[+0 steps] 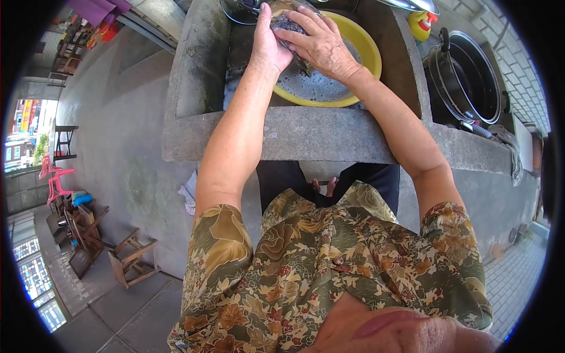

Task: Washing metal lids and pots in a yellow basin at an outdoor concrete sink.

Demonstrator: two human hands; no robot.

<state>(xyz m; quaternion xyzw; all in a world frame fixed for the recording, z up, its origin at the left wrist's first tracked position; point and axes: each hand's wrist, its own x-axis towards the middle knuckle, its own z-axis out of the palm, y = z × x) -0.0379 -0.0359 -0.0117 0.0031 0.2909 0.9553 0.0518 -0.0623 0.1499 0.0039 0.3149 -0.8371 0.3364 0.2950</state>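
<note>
Both of my hands meet above a yellow basin (372, 56) of sudsy water, which sits in a rough concrete sink (200, 70). My left hand (272, 46) grips a shiny brownish object (303, 63) from the left, thumb up, with its fingers mostly hidden behind it. Curled over the top, my right hand (322, 48) presses a dark, mesh-like scrubber (287, 25) against that object. Its exact kind is covered by my hands. A dark-handled metal pan or lid (238, 13) lies beyond my left hand at the sink's far side.
Right of the sink stand a large dark pot (471, 76) and a yellow bottle with a red top (420, 26). A grey cloth (513, 150) hangs over the ledge. Wooden stools (134, 257) and a pink chair (57, 183) are on the floor at left.
</note>
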